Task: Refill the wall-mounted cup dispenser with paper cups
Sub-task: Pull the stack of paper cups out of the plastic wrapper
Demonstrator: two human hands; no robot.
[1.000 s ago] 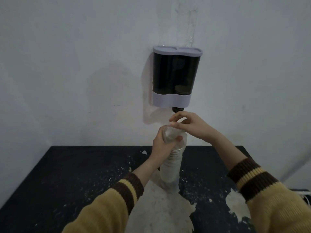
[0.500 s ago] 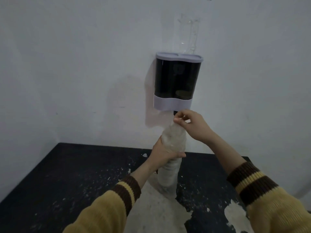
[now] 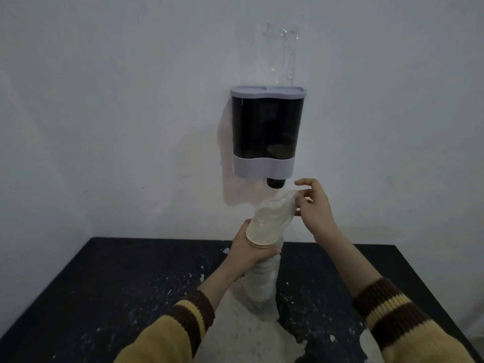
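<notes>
Two hands are busy unwrapping a sleeve of paper cups below the wall dispenser.

Her left hand (image 3: 248, 251) is clenched around the cup stack (image 3: 262, 260), which stands upright over the bench (image 3: 104, 284), while the right hand (image 3: 313, 208) pinches the loose plastic wrap (image 3: 275, 208) at its top, index finger lifted. Judging by this, the step is baring the cups; next the wrap must come clear and the dispenser (image 3: 267, 132) lid (image 3: 268, 90) (shut, just above) be opened before any cups go in.
</notes>
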